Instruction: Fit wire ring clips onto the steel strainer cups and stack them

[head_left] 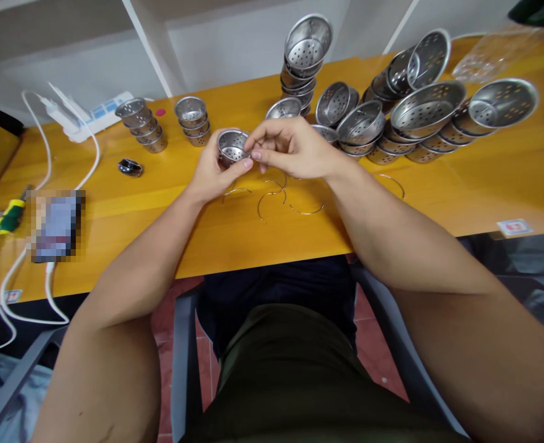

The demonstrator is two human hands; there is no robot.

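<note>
While cradling a perforated cup (231, 146) in the left hand (211, 172), bunched the right hand (295, 147) at its three-o'clock rim, with grip unclear; likely needed firm support, light fingertip pressure.

Illumination: moderate, even indoor light; we cannot place its source exactly. Brightest surface: the table (253, 243), with a soft sheen. Glare: small glints on the stacked metal cups (426, 111), the held metal cup (229, 144) and the wire pieces (306, 213). Shade: we find the upper arms darker than the forearms, and the shirt (295, 375) dim, its folds faint. Definition: fair at the left hand (210, 175) and right hand (295, 144); soft at the corners, where we see the clear plastic container (488, 58) smeared. Distortion: wide-angle; shelf dividers (147, 46) slant, arms stretch toward the frame edges. Defect: coarse pixel blocks over the phone (57, 227).
</note>
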